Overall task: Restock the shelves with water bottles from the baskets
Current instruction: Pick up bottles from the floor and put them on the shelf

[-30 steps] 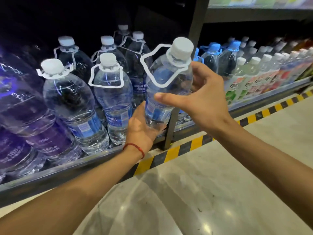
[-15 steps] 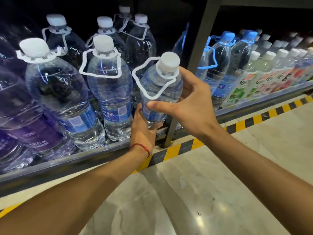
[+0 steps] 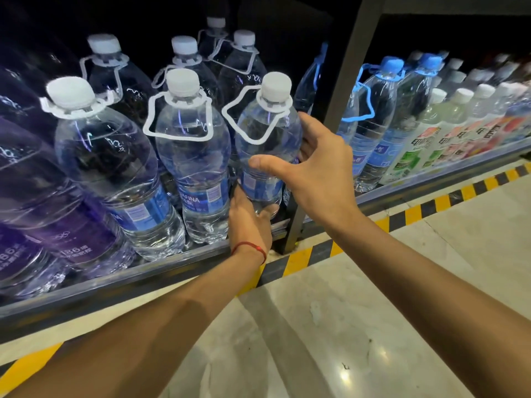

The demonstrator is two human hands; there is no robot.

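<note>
Down at the bottom shelf [image 3: 115, 285] of a shop aisle, we hold one water bottle [image 3: 264, 145] upright with both hands, in the gap between a matching bottle [image 3: 192, 156] on its left and the dark shelf post [image 3: 339, 96] on its right. Our left hand [image 3: 250, 222], a red cord [image 3: 250, 248] at the wrist, curls its fingers round the base and appears to take the weight from below. Our right hand [image 3: 313, 173] clasps the upper body, thumb across the front and fingers round the far side, a grip we judge is meant to stop the tall, full bottle tipping as it goes in.

We cannot tell whether the base already stands on the shelf, because the left hand hides it. The white carry loop [image 3: 244, 122] hangs off the neck toward the neighbour, like the loops on the bottles around it. More of the same bottles stand in rows behind, so this one seems bound for the last front place in the bay. The slot is narrow, which would explain steering with two hands.

Past the post, blue-capped bottles [image 3: 382, 116] fill a separate bay. Yellow-and-black tape [image 3: 431, 205] edges the floor below. No basket is in view.
</note>
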